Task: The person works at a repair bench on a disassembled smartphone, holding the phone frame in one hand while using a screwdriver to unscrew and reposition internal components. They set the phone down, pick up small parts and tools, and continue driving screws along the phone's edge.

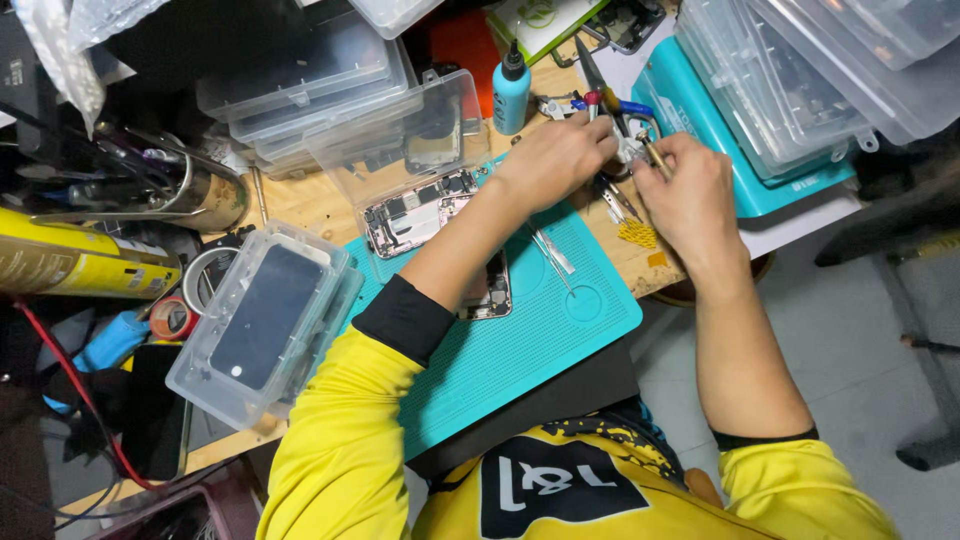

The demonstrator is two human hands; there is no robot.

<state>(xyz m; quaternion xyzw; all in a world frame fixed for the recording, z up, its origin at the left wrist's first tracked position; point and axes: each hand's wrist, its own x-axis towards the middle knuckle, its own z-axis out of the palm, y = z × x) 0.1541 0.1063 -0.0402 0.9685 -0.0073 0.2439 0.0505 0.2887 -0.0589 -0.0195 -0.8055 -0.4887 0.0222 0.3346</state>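
Yellow long sleeves [340, 440] fill the near edge of the view, and both forearms reach away over a teal silicone work mat [540, 340] on the wooden worktop [300, 200]. At the far edge of the mat, the left hand [555, 160] is curled shut around a small whitish part [630, 150] and steadies it, while the right hand [690, 185] pinches a thin brass-coloured tool [655, 158] whose tip meets that part. How each grip closes on the underside cannot be made out.

Left of the hands, 1 opened phone body with bare circuit boards [415, 212] lies on the mat, and a second opened phone body [488, 290] shows partly under the left forearm. A clear plastic box holding a black phone screen [265, 320] sits at the near left. A blue squeeze bottle with a black nozzle [511, 88] stands just left of the hands, red-handled pliers [590, 85] beside it.

Judging by the bare boards and the boxed screen, disassembly looks done; the work on the small part is underway and reassembly remains.
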